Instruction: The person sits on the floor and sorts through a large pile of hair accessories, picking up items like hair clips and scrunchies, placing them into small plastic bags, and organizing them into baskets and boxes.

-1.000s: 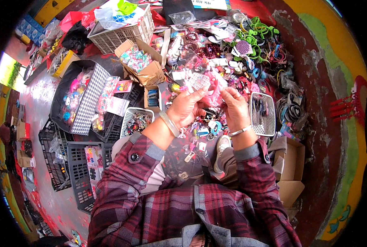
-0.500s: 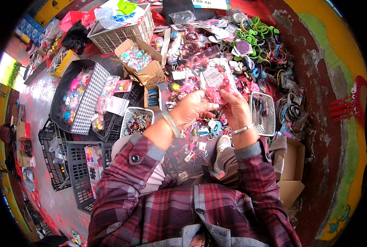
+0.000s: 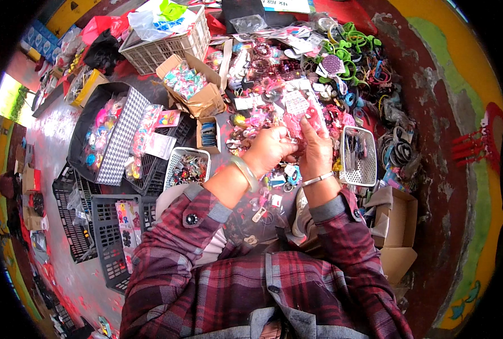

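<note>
A clear plastic packet of pink items (image 3: 313, 114) is held over the heap of small accessories (image 3: 251, 127). My right hand (image 3: 317, 153) grips its lower part, thumb laid across the front. My left hand (image 3: 269, 150) is closed at the lower left edge, fingertips pinched beside the right hand; whether they hold the packet or something small is hidden. A pale label card (image 3: 296, 103) shows at the upper part of the packet. What exactly the pink items are cannot be made out.
A white basket of small accessories (image 3: 187, 167) stands left of my hands, another white basket (image 3: 359, 155) right. Beyond are an open carton of packets (image 3: 192, 85) and a pile of green headbands (image 3: 353, 45). Black crates (image 3: 107, 243) lie left; an open cardboard box (image 3: 401, 220) sits right.
Both hands have drawn closer together, the right one shifting left. The right thumb now lies upright over the pink packet, which stays in hand.
</note>
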Available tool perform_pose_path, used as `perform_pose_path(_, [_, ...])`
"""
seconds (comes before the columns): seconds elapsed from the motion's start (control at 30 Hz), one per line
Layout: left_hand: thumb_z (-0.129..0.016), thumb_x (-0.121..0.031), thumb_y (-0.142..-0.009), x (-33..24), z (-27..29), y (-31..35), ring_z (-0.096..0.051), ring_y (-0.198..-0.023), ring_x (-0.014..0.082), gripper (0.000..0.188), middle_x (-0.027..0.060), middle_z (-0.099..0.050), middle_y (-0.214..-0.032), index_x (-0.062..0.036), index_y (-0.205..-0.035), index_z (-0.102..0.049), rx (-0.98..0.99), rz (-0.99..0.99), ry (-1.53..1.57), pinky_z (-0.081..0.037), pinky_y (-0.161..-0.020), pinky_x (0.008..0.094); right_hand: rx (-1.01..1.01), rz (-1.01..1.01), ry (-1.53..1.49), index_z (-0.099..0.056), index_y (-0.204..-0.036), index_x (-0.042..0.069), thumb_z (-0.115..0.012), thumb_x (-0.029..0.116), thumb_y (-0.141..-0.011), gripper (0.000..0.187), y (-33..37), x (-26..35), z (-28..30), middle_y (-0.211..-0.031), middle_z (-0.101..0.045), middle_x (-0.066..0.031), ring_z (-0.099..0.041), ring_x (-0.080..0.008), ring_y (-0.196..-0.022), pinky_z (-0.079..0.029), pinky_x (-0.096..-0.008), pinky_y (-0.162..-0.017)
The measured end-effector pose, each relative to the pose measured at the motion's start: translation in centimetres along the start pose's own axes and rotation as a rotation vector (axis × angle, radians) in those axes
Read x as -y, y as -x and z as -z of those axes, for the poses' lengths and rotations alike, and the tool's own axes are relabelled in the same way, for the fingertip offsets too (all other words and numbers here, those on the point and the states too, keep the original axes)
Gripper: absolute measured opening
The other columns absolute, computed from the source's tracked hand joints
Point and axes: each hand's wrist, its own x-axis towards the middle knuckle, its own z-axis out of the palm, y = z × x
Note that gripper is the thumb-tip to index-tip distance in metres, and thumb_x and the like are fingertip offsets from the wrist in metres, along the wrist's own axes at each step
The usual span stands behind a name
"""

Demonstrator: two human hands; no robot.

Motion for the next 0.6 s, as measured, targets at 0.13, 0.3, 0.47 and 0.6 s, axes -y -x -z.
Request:
perform_pose_path(0.13, [-0.053,0.0,-0.081,-0.1,-1.3,-0.1,-0.062,-0.075,0.0171,0.01,0.0107,-0.063,-0.085,0.0006,-0.091,-0.053,0.005,-0.022,-0.01,-0.052,-0.059,0.027,-0.082,-0.052,0.097,-0.059,-0.095,0.006,-0.065,0.008,-0.077,0.019,-0.8,0.0,1.1,-0.082,-0.062,-0.0031,-0.058,-0.0115,-0.066,-0.045,-0.0231,-0.055])
perform_pose_path(0.3, [-0.053,0.002,-0.08,-0.1,-0.3,-0.3,-0.063,-0.073,0.0174,0.019,0.0102,-0.062,-0.085,0.0011,-0.1,-0.054,-0.034,-0.06,-0.005,-0.052,-0.061,0.0265,0.133,-0.071,0.12,-0.057,-0.1,0.004,-0.063,0.012,-0.08,0.022,-1.1,1.4,0.9,-0.091,-0.061,-0.0025,-0.058,-0.013,-0.081,-0.045,-0.0254,-0.069])
perform_pose_path(0.47, [-0.056,-0.005,-0.082,-1.8,-0.1,0.6,-0.064,-0.08,0.0174,0.022,0.0089,-0.063,-0.091,-0.0035,-0.104,-0.054,-0.035,-0.03,0.123,-0.051,-0.066,0.0244,0.351,-0.152,0.076,-0.056,-0.101,0.002,-0.061,0.007,-0.08,0.023,-0.8,2.6,1.2,-0.093,-0.061,-0.0036,-0.058,-0.0147,-0.083,-0.046,-0.0283,-0.074])
perform_pose_path(0.6, [-0.056,-0.003,-0.081,-2.1,0.3,0.8,-0.064,-0.08,0.0175,0.025,0.0092,-0.063,-0.092,-0.0039,-0.106,-0.053,-0.037,-0.023,0.18,-0.05,-0.066,0.0239,0.368,-0.202,0.164,-0.056,-0.098,0.002,-0.061,0.003,-0.078,0.02,-1.2,2.6,1.6,-0.087,-0.062,-0.0048,-0.058,-0.0141,-0.074,-0.046,-0.0271,-0.068])
